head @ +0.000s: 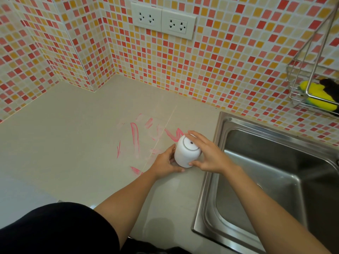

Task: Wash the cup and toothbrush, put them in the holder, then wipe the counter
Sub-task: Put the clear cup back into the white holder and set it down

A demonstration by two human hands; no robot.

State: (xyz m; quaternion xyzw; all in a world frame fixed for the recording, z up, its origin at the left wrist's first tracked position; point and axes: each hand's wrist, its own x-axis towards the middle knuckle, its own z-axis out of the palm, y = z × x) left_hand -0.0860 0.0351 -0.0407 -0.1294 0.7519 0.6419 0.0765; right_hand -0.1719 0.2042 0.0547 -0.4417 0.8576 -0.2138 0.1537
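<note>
Holder (184,153) — gripped by 2 hands on pink-smeared counter (73,143).

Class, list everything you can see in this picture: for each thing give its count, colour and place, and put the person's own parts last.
White container: one, white with a grey ring on top, on the counter beside the sink, held between both hands.
Pink smears: several, pink, on the counter left of the container.
Counter: one, beige.
Sink: one, steel, right.
Sockets: two, white, on the tiled wall.
Wire rack: one, metal, upper right.
Sponge: one, yellow, in the rack.
Left hand: on the container's left side.
Right hand: on its top and right side.
</note>
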